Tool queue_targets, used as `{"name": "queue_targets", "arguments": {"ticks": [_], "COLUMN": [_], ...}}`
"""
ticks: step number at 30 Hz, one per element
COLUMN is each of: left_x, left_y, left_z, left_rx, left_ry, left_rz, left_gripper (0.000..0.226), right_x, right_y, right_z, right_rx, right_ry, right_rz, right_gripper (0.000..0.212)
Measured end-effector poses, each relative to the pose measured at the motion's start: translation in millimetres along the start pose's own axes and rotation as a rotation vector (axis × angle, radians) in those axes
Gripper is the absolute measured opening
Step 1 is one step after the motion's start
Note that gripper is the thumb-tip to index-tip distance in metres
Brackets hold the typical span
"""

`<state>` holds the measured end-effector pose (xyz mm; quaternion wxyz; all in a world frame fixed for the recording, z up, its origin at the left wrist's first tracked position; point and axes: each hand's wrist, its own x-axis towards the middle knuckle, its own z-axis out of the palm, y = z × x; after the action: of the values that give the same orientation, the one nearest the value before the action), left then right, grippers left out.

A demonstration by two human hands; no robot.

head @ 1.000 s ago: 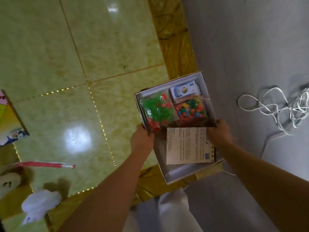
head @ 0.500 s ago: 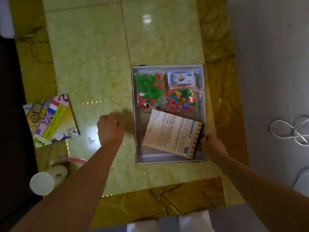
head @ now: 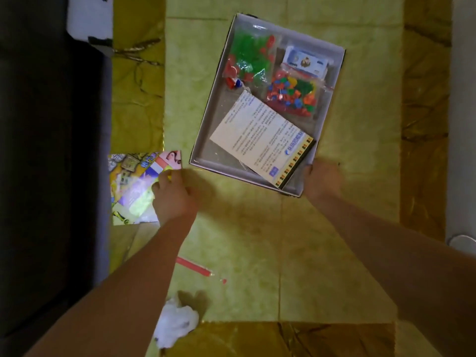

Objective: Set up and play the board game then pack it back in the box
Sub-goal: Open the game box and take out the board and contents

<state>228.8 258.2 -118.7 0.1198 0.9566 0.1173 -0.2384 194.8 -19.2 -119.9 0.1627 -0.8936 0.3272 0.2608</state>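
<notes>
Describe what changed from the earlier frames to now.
The left hand let go of the box, moved left and now touches the edge of the folded game board; a grip is unclear. The box, first carried in both hands, came onto the table and then turned clockwise. The right hand kept hold of its near right corner. The leaflet, card pack and bags of pieces stayed inside.

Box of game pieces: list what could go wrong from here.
The right hand holds the box by one corner only; if it tips, the loose leaflet and bags of pieces could slide out. The folded board lies at the edge of the table; the left hand could nudge it off.
</notes>
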Motion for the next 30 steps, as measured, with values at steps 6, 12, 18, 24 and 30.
{"name": "queue_targets", "arguments": {"ticks": [6, 12, 18, 24, 30], "left_x": [26.6, 44.9, 53.2, 56.5, 74.5], "left_y": [-25.5, -31.4, -43.7, -48.0, -21.6], "left_z": [-9.4, -23.0, -23.3, -47.9, -64.8], "left_rx": [-0.175, 0.078, 0.180, -0.349, -0.445], "left_ry": [0.004, -0.152, -0.180, 0.092, 0.290], "left_rz": [0.056, 0.147, 0.339, 0.119, 0.127], "left_gripper": [0.028, 0.047, 0.042, 0.020, 0.028], "right_x": [40.0, 76.7, 74.1, 57.8, 40.9], "right_y": [-71.7, -118.7, -148.3, -159.5, -158.2], "right_z": [-8.7, -2.5, 5.8, 9.2, -4.1], "right_rx": [-0.031, -0.247, -0.315, -0.318, 0.023], "right_ry": [0.044, 0.101, 0.127, 0.113, 0.373], "right_rz": [-0.145, -0.201, -0.261, -0.276, -0.386], "right_gripper": [0.035, 0.033, 0.028, 0.027, 0.034]}}
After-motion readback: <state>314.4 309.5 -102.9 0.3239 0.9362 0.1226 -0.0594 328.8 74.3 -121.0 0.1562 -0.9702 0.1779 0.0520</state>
